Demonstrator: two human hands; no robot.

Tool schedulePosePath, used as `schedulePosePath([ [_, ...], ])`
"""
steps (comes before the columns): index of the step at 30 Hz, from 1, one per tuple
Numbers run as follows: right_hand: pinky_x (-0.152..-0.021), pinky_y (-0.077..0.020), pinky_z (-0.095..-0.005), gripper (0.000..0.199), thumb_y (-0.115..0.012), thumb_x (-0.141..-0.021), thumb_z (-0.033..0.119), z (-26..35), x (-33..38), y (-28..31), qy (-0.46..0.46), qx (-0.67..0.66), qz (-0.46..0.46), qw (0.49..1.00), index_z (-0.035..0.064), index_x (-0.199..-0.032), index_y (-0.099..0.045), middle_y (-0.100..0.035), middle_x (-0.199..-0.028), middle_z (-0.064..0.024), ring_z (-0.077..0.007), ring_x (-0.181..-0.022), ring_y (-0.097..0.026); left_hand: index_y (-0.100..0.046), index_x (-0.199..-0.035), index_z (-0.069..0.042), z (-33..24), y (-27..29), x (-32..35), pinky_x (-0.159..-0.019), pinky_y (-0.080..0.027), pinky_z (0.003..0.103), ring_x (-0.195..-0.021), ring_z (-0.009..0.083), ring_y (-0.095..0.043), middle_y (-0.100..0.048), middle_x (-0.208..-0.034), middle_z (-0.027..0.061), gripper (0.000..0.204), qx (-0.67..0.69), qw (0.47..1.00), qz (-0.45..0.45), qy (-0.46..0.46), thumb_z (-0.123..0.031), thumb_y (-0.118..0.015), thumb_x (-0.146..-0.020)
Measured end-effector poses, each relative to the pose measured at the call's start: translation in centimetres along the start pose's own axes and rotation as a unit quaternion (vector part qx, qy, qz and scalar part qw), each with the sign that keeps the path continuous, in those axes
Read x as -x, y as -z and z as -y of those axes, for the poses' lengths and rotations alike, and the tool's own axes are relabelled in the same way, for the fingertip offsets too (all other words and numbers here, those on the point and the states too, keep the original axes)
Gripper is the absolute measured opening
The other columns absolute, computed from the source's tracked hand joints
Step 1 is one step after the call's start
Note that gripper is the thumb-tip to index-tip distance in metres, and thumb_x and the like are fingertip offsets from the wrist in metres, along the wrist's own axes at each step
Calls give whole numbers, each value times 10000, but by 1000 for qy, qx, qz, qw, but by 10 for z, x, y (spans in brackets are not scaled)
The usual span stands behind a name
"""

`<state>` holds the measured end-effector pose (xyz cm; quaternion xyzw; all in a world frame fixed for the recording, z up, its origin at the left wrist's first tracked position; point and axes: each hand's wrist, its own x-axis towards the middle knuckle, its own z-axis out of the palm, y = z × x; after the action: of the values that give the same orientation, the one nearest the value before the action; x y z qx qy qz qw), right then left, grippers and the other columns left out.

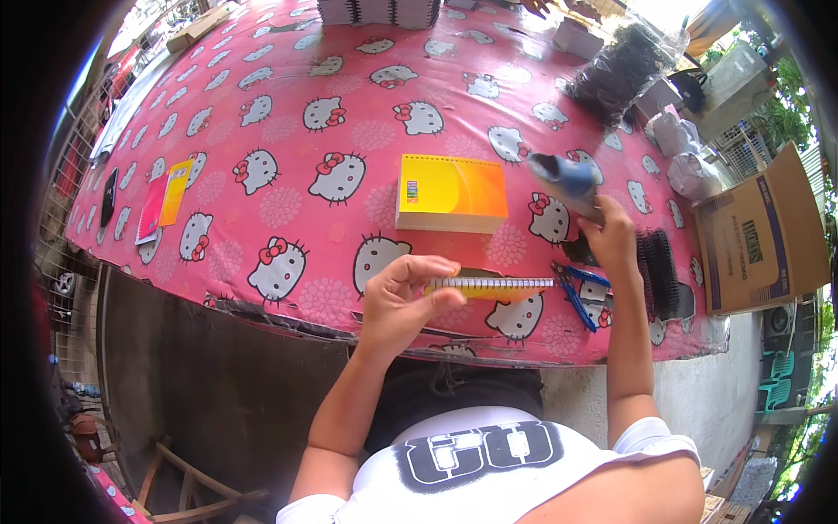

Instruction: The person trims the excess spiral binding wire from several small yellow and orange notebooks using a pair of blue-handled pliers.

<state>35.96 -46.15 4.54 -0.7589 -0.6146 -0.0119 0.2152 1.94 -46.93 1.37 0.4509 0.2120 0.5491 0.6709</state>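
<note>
My left hand [403, 297] holds a thin spiral-bound notebook [499, 286] edge-on above the near edge of the table, its wire binding facing up. My right hand [611, 237] is raised to the right and grips a blue-handled tool [566, 177] by its lower end. A thick stack of yellow-orange notebooks [451, 194] lies on the pink cartoon-cat tablecloth [297, 113] just beyond my hands. Blue pliers [576, 295] lie on the cloth below my right hand, next to a row of black binding coils [661, 272].
A red and a yellow booklet [163, 203] and a black phone [109, 196] lie at the table's left. A clear bag of black coils [620, 72] and tied plastic bags [685, 157] sit at the far right, beside an open cardboard box [764, 236]. Stacked notebooks [380, 12] stand at the far edge.
</note>
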Motion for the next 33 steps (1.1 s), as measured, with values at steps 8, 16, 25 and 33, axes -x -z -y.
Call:
schedulePosePath([
  [8,-1019,-381,-471,624,-727,-824,260,14,111,11,105,23,87,990,24,-1343,-474,-437,-1370,-222,-381,-1228,-460,-665,-892,-28,-32,-26,32,-746,-558,326,-853,214,-668,-692,-917,105,239,-453,849,80,-259,59,-796,-712],
  [16,-884,-445,-451,510,-720,-804,181,96,137,40,210,-253,154,932,34,-1265,-556,-584,-1118,-154,-336,-980,-566,-644,-910,39,5,-32,43,-714,-608,271,-843,195,-694,-646,-982,161,221,-389,897,9,-211,119,-749,-732],
  [25,-820,-475,-354,367,-647,-901,226,87,125,34,-33,-483,445,753,24,-1205,-613,-646,-1046,-110,-215,-930,-607,-668,-920,6,5,-38,42,-704,-558,324,-806,256,-682,-687,-920,138,313,-399,882,-16,-252,124,-764,-646],
  [33,-885,-481,-392,369,-663,-886,245,83,99,27,131,-213,133,959,-4,-1156,-625,-610,-1168,-177,-294,-1060,-604,-581,-877,-20,-44,9,14,-669,-531,291,-802,127,-640,-659,-932,75,143,-225,871,-322,-295,-37,-720,-847],
])
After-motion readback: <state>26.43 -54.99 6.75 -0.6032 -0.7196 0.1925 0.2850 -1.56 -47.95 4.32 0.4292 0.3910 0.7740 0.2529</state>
